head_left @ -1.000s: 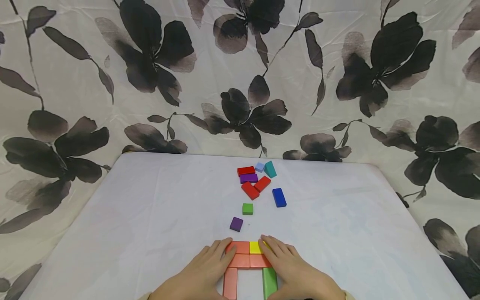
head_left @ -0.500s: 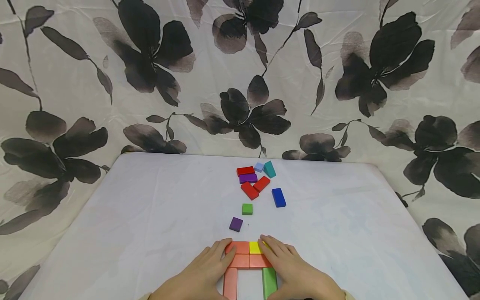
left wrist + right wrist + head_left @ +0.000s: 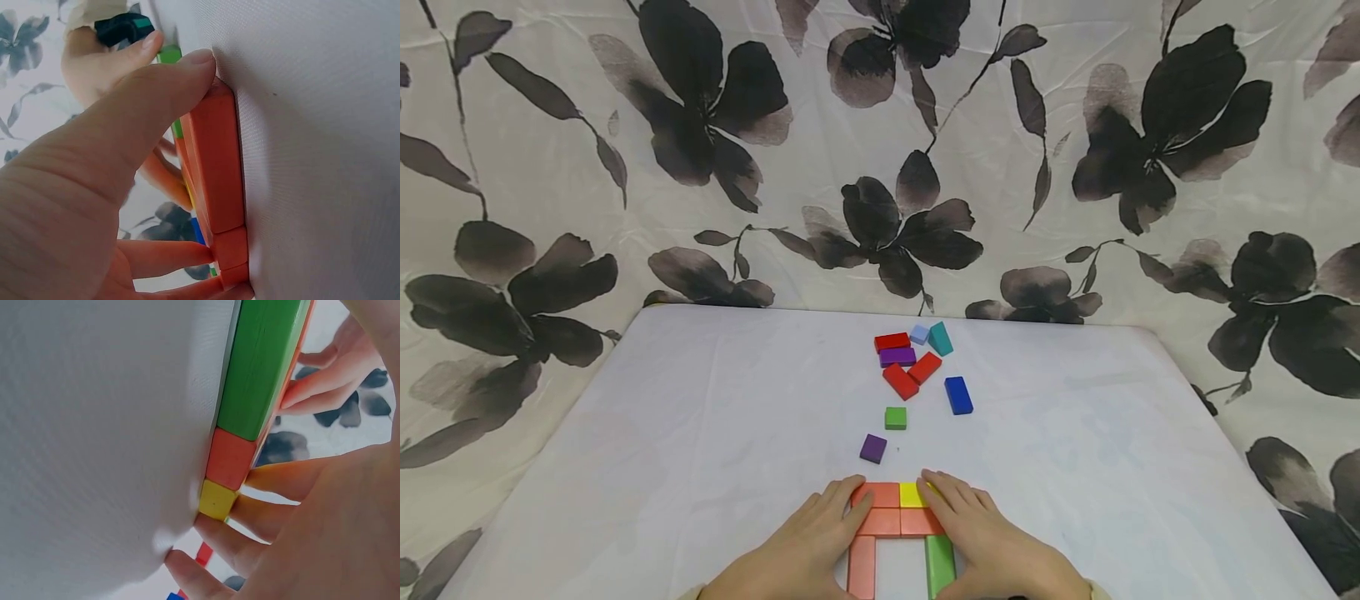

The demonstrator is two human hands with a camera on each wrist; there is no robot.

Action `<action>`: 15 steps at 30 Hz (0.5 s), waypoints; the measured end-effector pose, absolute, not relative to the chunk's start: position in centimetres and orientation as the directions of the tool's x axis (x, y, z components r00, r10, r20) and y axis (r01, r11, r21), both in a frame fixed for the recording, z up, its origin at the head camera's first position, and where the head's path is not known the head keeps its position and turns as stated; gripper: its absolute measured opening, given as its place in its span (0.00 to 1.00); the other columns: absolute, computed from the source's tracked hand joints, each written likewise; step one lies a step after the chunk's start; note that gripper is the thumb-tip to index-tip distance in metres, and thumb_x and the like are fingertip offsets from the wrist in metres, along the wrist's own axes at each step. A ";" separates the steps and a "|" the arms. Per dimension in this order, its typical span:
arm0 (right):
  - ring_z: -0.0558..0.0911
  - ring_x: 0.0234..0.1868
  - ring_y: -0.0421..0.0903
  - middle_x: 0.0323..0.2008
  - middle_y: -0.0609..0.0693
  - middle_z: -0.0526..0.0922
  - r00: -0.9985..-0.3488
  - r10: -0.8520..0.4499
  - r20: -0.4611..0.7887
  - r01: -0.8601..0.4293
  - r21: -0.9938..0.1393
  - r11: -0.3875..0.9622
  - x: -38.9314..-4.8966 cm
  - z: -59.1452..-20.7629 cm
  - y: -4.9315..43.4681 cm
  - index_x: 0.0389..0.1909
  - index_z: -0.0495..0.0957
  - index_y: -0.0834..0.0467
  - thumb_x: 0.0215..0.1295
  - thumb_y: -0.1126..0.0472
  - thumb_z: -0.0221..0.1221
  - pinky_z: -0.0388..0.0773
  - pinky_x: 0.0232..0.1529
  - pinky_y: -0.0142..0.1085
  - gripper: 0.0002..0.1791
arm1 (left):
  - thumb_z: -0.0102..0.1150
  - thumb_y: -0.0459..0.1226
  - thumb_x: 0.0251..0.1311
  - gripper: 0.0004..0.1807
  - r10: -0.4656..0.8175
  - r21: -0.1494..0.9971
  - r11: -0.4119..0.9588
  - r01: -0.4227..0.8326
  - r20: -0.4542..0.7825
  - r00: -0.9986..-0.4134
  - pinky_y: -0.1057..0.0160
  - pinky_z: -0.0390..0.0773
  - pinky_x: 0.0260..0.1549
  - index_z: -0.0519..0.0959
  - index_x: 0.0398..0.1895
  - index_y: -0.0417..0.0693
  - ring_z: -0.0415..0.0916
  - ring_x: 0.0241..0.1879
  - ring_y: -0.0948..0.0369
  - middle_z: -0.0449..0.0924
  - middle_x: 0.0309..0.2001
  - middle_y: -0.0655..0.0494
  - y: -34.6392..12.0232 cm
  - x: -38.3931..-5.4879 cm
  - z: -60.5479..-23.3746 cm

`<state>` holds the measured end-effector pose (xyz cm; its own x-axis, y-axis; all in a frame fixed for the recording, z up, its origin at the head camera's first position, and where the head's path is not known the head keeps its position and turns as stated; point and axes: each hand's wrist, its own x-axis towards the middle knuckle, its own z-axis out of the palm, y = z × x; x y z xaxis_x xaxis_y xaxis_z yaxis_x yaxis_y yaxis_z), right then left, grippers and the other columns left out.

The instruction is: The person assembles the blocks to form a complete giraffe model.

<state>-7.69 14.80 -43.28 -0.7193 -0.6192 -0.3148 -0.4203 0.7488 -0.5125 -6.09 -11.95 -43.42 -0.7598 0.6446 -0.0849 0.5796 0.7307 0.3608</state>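
Observation:
Wooden blocks form a flat arch before me: a long salmon block [image 3: 862,567] and a long green block [image 3: 939,562] as sides, shorter salmon blocks [image 3: 878,522] and a yellow block [image 3: 911,495] across the far end. My left hand [image 3: 808,537] spans the arch's left side, thumb at the long salmon block's near end in the left wrist view, fingertips by its far left corner. Along the right side lies my right hand [image 3: 988,537], extended fingers [image 3: 284,478] touching the salmon and yellow blocks. Its thumb [image 3: 134,53] reaches the green block's near end.
Beyond the arch lie a purple block [image 3: 873,448], a small green block [image 3: 896,418] and a blue block [image 3: 958,395]. Several red, purple, light blue and teal blocks [image 3: 941,338] cluster near the far edge of the white-covered table [image 3: 700,400]. A floral cloth [image 3: 880,125] hangs behind.

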 end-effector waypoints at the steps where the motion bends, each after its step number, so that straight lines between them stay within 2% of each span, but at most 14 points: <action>1: 0.52 0.74 0.54 0.78 0.48 0.48 -0.719 -0.619 -0.317 -0.419 -0.513 0.749 -7.7 -43.2 14.8 0.79 0.47 0.51 0.39 0.19 0.63 0.54 0.67 0.62 0.70 | 0.60 0.78 0.37 0.68 0.644 0.361 0.731 0.579 -0.085 -0.761 0.47 0.69 0.59 0.64 0.72 0.36 0.59 0.67 0.51 0.57 0.71 0.43 -12.0 -6.1 -43.4; 7: 0.55 0.74 0.55 0.77 0.51 0.51 -0.705 -0.635 -0.315 -0.422 -0.533 0.733 -8.2 -42.9 15.0 0.79 0.50 0.53 0.44 0.23 0.65 0.55 0.67 0.62 0.66 | 0.59 0.79 0.36 0.68 0.637 0.359 0.739 0.570 -0.096 -0.765 0.46 0.69 0.59 0.64 0.72 0.37 0.59 0.67 0.51 0.57 0.71 0.44 -12.0 -6.1 -43.3; 15: 0.64 0.70 0.54 0.72 0.53 0.64 -0.728 -0.647 -0.226 -0.426 -0.591 0.685 -11.4 -41.0 14.3 0.74 0.61 0.56 0.62 0.38 0.63 0.62 0.65 0.60 0.45 | 0.58 0.80 0.36 0.68 0.639 0.356 0.739 0.572 -0.099 -0.763 0.44 0.69 0.59 0.64 0.72 0.38 0.59 0.67 0.51 0.57 0.71 0.43 -12.0 -6.2 -43.4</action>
